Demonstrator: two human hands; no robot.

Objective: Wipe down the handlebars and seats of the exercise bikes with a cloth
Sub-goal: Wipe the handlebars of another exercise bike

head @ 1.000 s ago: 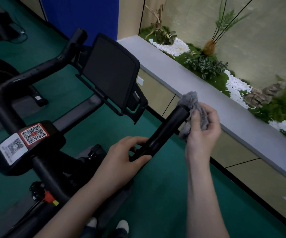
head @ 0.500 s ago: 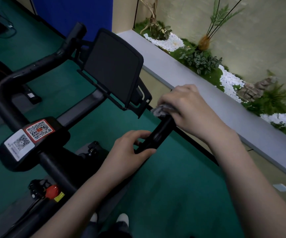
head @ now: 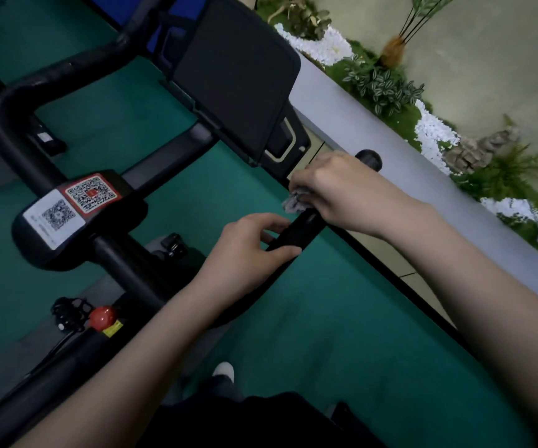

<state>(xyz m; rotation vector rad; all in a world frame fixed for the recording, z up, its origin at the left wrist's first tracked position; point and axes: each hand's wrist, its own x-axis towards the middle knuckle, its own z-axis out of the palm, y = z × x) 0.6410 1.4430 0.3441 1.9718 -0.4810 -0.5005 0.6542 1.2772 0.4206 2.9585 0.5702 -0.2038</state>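
The exercise bike's black right handlebar (head: 296, 232) runs from lower left toward its rounded tip (head: 368, 158) near the ledge. My right hand (head: 342, 189) wraps over the bar with a grey cloth (head: 293, 203) bunched under the palm; only a tuft of cloth shows. My left hand (head: 248, 253) grips the bar just below, thumb and fingers curled round it. The left handlebar (head: 67, 69) curves away at the upper left. No seat is in view.
A black screen (head: 235, 69) stands on the bike's front mount. A housing with two QR stickers (head: 73, 205) sits at the stem, a red knob (head: 102, 316) below it. A grey ledge (head: 423, 176) with plants and white pebbles runs along the right. Green floor lies underneath.
My right hand has slid the cloth down the right handlebar from the tip, so the bare tip now shows above it. My left hand has kept its grip.
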